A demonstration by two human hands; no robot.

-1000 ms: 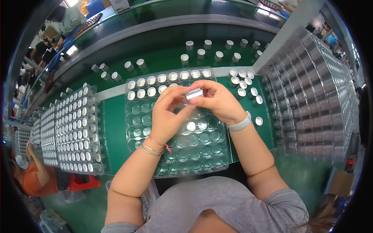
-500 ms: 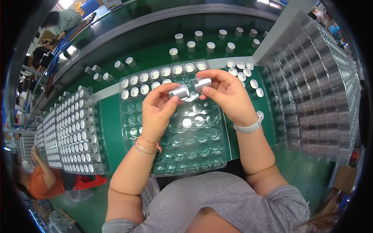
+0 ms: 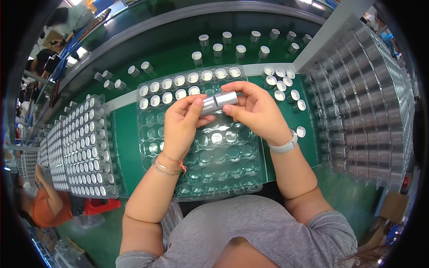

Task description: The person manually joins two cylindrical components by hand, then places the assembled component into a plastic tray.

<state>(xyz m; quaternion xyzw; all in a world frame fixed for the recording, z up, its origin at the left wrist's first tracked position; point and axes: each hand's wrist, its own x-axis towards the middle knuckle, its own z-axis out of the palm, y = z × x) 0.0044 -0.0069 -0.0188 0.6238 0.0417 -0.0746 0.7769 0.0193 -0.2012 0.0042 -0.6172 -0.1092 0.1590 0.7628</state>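
Observation:
Both my hands hold small silver metal cylinders above a clear plastic cell tray (image 3: 223, 172). My left hand (image 3: 181, 125) grips one cylinder (image 3: 208, 106) lying sideways. My right hand (image 3: 257, 109) grips a second cylinder (image 3: 225, 98) that sits end to end against the first. The tray's far two rows hold upright silver cylinders (image 3: 178, 81); its nearer cells look mostly bare.
A filled tray of cylinders (image 3: 85, 149) lies at my left, and stacked bare clear trays (image 3: 366, 102) at my right. Loose cylinders (image 3: 283, 87) stand by my right hand and more (image 3: 241, 47) on the green belt beyond. Another person (image 3: 42, 207) sits at lower left.
My hands have shifted slightly toward me and lower over the tray, still holding the two cylinders together. The camera view has tilted a little.

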